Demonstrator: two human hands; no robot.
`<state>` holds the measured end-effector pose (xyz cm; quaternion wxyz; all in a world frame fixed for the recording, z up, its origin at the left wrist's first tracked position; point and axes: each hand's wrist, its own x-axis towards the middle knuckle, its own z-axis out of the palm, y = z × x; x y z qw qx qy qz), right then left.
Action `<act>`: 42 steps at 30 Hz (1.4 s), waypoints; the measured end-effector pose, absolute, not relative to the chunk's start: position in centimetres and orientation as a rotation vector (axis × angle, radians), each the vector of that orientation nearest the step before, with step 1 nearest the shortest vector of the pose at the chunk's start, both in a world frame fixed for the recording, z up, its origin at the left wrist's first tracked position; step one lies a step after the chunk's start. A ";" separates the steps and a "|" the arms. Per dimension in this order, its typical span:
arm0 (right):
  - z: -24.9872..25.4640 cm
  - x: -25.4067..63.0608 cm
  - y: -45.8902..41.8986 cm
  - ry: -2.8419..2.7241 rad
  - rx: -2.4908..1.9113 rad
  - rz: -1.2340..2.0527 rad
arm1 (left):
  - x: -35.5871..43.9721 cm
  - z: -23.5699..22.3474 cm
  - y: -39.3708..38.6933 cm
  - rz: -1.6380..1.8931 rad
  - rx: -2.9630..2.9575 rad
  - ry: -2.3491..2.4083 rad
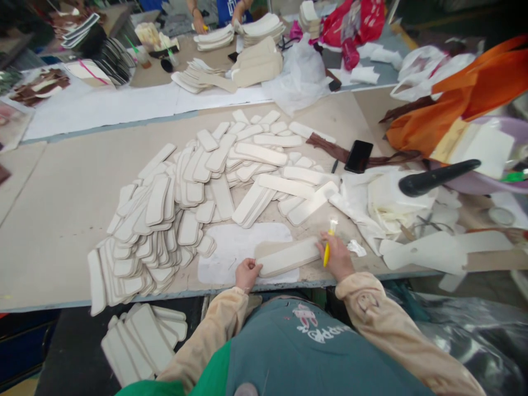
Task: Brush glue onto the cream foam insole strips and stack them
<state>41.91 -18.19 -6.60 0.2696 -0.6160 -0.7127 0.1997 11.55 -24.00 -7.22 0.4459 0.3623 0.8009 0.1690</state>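
A long cream-coloured padded strip point(289, 257) lies on a white sheet point(231, 245) at the table's front edge. My left hand point(247, 273) pinches the strip's left end, fingers curled. My right hand point(338, 256) grips a yellow-handled brush point(329, 242) and rests at the strip's right end, bristles pointing away from me. Just beyond the strip spreads a big heap of the same cream strips point(198, 187), fanned across the table's middle.
A stack of strips point(140, 341) sits below the table edge at left. A black phone point(358, 155), white scraps, a black handle point(437, 177) and orange cloth point(466, 99) crowd the right. Another person's hands point(200, 23) work on stacks at the far end.
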 end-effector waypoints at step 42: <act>5.4 33.0 -16.9 -1.560 -1.121 1.258 | 13.1 13.8 -13.2 1.327 0.551 1.090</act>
